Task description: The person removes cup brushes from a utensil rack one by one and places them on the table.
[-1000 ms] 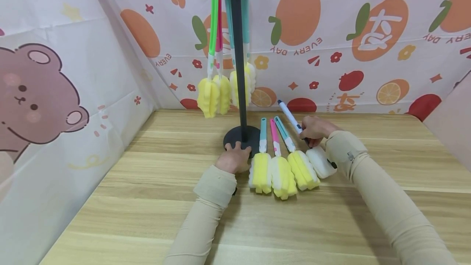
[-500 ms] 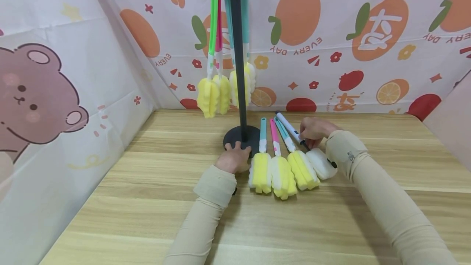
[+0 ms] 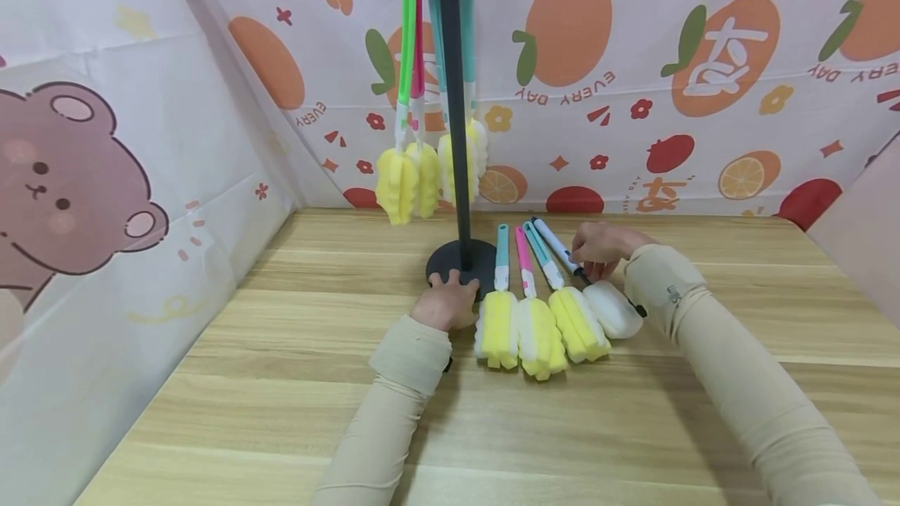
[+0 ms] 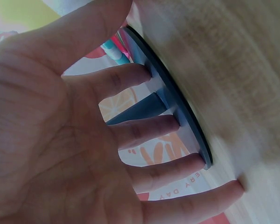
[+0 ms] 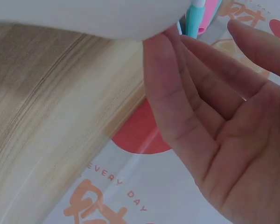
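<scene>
My left hand (image 3: pixel 446 301) rests fingertips on the round black base of a stand (image 3: pixel 439 258); the left wrist view shows the fingers spread and nearly straight over the base rim (image 4: pixel 177 95). At the right end of a row of sponge brushes lies one with a white sponge head (image 3: pixel 613 309) and a pale handle (image 3: pixel 555 243). Beside its neck is my right hand (image 3: pixel 603 248). In the right wrist view the thumb stands apart from loosely bent fingers, whose tips meet the white sponge (image 5: pixel 107 21). Nothing is pinched between them.
Left of the white brush lie a teal-handled brush (image 3: pixel 580 324), a pink-handled one (image 3: pixel 540 338) and another teal-handled one (image 3: pixel 498 330), all with yellow-and-white sponges. Several brushes, including a green-handled one (image 3: pixel 406 61), hang from the stand's hooks. A printed cloth (image 3: pixel 569 30) backs the wooden table (image 3: pixel 281 381).
The white brush's handle has come down and left beside the teal handle, then shifted slightly right. My right hand has let it go. The left hand has stayed on the base.
</scene>
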`<state>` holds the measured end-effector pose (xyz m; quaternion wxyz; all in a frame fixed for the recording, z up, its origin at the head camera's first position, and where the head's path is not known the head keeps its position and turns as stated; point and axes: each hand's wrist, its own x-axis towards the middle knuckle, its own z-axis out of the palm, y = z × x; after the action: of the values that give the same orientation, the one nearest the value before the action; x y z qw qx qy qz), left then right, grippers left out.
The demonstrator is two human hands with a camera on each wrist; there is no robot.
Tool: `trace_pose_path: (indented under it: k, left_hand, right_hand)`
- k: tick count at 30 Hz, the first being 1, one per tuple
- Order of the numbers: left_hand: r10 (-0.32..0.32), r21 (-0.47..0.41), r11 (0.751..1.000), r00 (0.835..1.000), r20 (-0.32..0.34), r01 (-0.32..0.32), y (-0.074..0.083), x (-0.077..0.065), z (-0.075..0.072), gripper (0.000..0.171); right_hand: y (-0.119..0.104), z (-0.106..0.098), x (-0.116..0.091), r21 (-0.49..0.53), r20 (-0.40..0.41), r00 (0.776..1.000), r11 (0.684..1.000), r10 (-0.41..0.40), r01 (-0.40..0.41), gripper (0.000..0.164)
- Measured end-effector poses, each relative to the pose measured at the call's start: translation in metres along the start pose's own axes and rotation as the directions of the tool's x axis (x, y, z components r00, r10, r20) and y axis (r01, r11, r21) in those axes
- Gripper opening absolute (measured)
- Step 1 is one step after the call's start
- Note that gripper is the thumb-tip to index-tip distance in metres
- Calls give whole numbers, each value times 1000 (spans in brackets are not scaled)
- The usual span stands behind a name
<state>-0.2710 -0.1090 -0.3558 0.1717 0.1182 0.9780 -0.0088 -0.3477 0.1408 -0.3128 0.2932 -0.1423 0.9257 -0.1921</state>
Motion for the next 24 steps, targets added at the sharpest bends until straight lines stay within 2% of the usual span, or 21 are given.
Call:
trace_pose_path:
  k: [13,24]
  left_hand:
    - [-4,-4,1000,1000,-7,4,0,0,1,53]
    - [2,-15,1000,1000,-7,-2,0,1,1,52]
  right_hand:
    - [0,-1,-2,-25,24,999,999,-27,27,27]
    - [-3,-3,-1,-38,-15,1000,999,0,0,32]
